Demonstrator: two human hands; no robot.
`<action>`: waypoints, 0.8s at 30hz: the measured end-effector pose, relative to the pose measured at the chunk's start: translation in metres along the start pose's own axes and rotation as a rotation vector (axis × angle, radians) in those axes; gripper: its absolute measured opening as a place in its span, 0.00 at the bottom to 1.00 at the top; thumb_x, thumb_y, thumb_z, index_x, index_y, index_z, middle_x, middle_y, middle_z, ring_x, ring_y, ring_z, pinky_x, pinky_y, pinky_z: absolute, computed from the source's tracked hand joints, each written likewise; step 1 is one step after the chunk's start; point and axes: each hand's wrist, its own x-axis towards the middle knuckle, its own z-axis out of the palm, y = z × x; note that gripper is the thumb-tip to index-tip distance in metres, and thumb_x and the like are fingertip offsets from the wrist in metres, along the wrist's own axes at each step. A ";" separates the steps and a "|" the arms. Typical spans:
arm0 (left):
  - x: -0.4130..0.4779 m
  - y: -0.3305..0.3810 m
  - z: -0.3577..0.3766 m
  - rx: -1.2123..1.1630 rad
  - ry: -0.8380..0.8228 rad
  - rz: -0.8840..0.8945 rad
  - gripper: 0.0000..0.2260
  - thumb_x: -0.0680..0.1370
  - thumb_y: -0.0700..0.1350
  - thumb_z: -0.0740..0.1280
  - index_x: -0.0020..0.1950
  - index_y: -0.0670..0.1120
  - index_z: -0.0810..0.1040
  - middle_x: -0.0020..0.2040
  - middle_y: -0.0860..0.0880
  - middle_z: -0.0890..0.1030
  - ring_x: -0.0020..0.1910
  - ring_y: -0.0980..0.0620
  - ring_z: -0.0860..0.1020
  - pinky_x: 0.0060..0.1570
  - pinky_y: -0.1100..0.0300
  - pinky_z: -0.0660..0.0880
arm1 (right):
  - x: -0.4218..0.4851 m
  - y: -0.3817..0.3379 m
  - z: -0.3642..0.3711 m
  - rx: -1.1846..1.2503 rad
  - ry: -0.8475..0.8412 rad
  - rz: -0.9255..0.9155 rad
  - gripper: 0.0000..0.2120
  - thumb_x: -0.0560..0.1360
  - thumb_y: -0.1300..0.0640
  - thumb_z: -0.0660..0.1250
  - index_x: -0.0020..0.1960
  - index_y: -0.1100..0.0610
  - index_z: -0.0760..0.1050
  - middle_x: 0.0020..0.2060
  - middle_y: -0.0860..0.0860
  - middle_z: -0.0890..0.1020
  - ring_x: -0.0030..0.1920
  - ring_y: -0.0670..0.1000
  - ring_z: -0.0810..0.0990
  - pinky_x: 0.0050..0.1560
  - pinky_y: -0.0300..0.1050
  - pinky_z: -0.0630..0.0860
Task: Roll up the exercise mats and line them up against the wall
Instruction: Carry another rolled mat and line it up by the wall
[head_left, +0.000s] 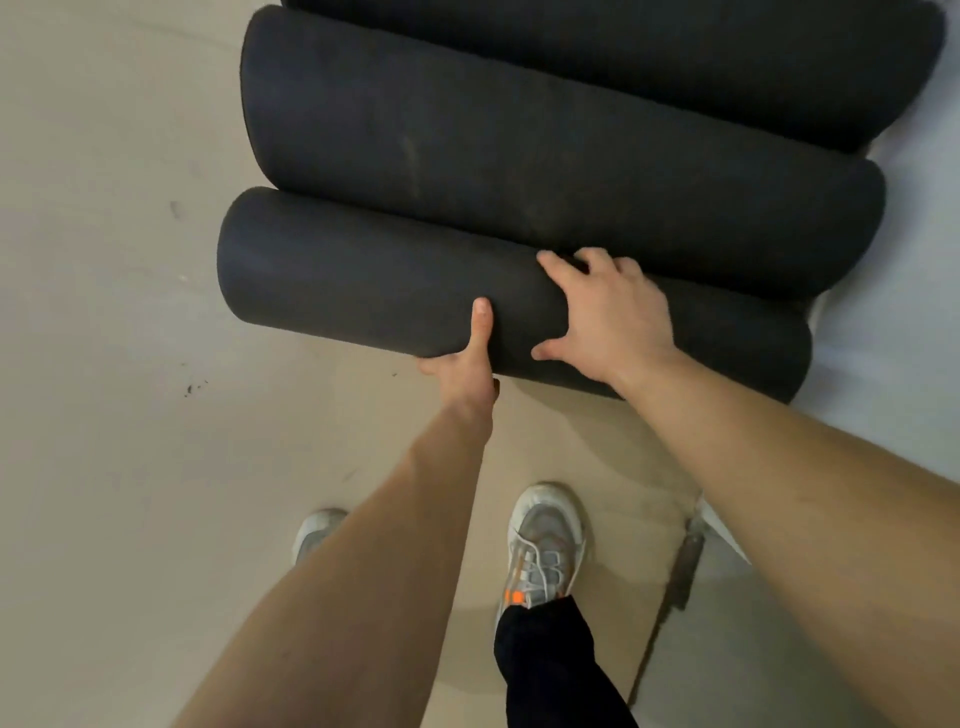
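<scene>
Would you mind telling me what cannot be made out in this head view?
Head view only.
Farthest mat: its far side is cut off by the top edge.
Left hand: fingers hidden beneath the nearest mat; only the thumb shows.
Left shoe: largely covered by the left forearm.

On the floor (104, 312), the nearest rolled mat (363, 296) lies touching a second rolled mat (519, 171) — the left hand (462, 358) grips it from below, the right hand (608, 312) rests spread on top.
</scene>
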 end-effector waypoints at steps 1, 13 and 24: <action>0.000 0.002 -0.001 0.042 -0.012 -0.026 0.54 0.66 0.70 0.77 0.81 0.55 0.49 0.76 0.50 0.68 0.72 0.44 0.72 0.67 0.41 0.74 | -0.011 -0.002 0.008 -0.023 0.076 0.031 0.51 0.69 0.35 0.78 0.82 0.45 0.55 0.76 0.57 0.67 0.73 0.63 0.68 0.70 0.62 0.70; 0.002 0.038 0.001 0.888 0.284 0.309 0.61 0.72 0.65 0.75 0.80 0.52 0.27 0.80 0.28 0.38 0.78 0.29 0.61 0.74 0.38 0.66 | -0.026 0.006 0.063 -0.028 0.079 0.187 0.62 0.68 0.40 0.80 0.83 0.41 0.36 0.81 0.64 0.49 0.79 0.75 0.48 0.70 0.82 0.55; -0.059 0.092 -0.041 1.172 0.105 0.383 0.34 0.83 0.55 0.66 0.84 0.48 0.55 0.75 0.41 0.71 0.72 0.39 0.72 0.68 0.46 0.70 | -0.053 0.012 0.010 0.088 0.016 0.212 0.58 0.72 0.38 0.75 0.82 0.41 0.34 0.82 0.58 0.47 0.81 0.67 0.47 0.75 0.75 0.57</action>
